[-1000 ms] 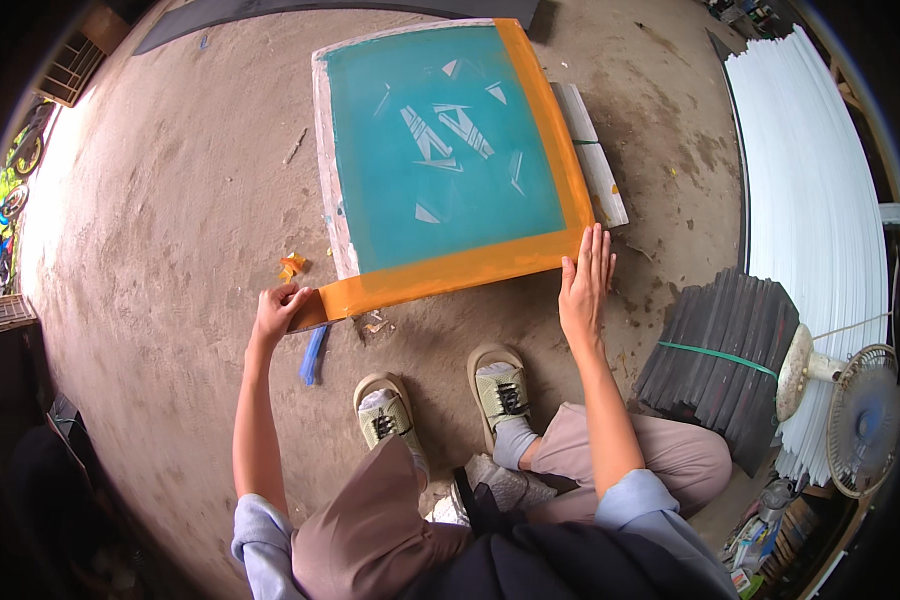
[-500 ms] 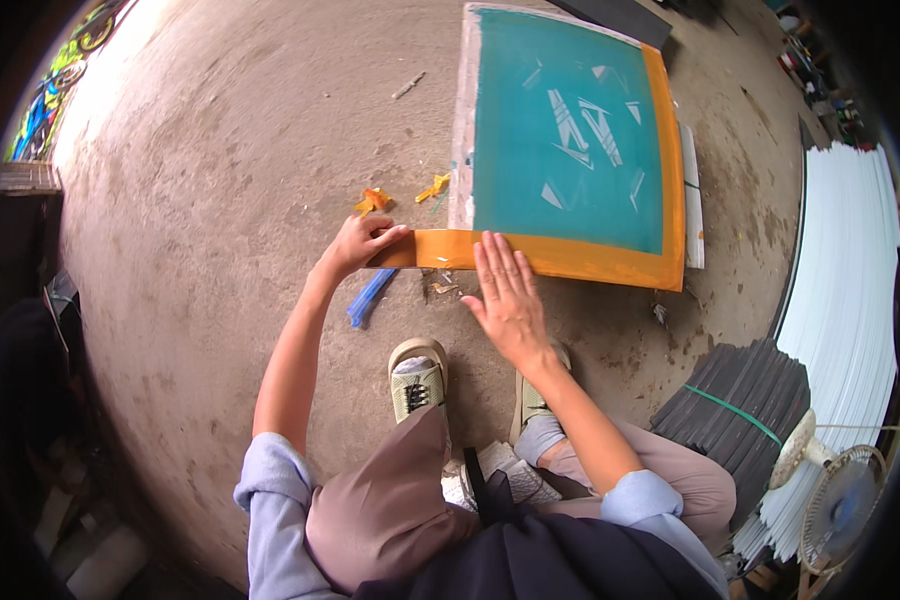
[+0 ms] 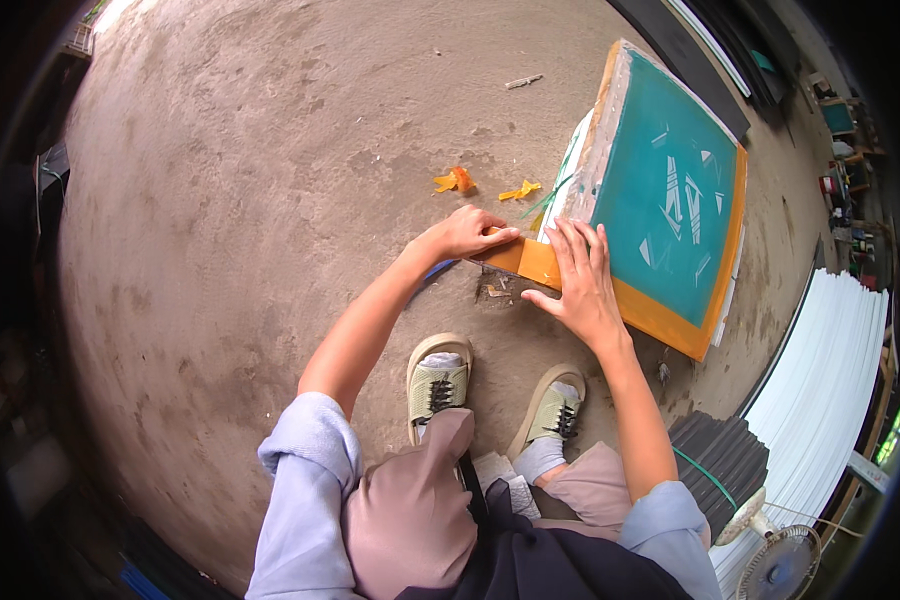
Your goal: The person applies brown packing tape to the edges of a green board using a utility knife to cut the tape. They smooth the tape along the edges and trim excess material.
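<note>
A flat screen-printing frame (image 3: pixel 660 190) with teal mesh and pale cut-out shapes lies on the right of my hands. Orange tape (image 3: pixel 732 262) runs along its right and near edges. From the near left corner a strip of tape (image 3: pixel 539 262) stretches out past the frame. My left hand (image 3: pixel 467 233) pinches the strip's free end between thumb and fingers. At that corner my right hand (image 3: pixel 588 285) lies over the tape, fingers extended and thumb apart, covering part of it. White sheets (image 3: pixel 570 165) show under the frame's left side.
Two crumpled orange tape scraps (image 3: pixel 457 181) lie on the concrete floor beyond my left hand. A blue strip (image 3: pixel 433 272) sits beneath my left wrist. To the right are a strapped dark stack (image 3: pixel 715 465), a long pile of white sheets (image 3: pixel 820 370) and a fan (image 3: pixel 778 565).
My view has turned, so the frame appears tilted and farther right. Along the tape, my right hand has shifted left to the frame's corner, nearer my left hand, which still pinches the end.
</note>
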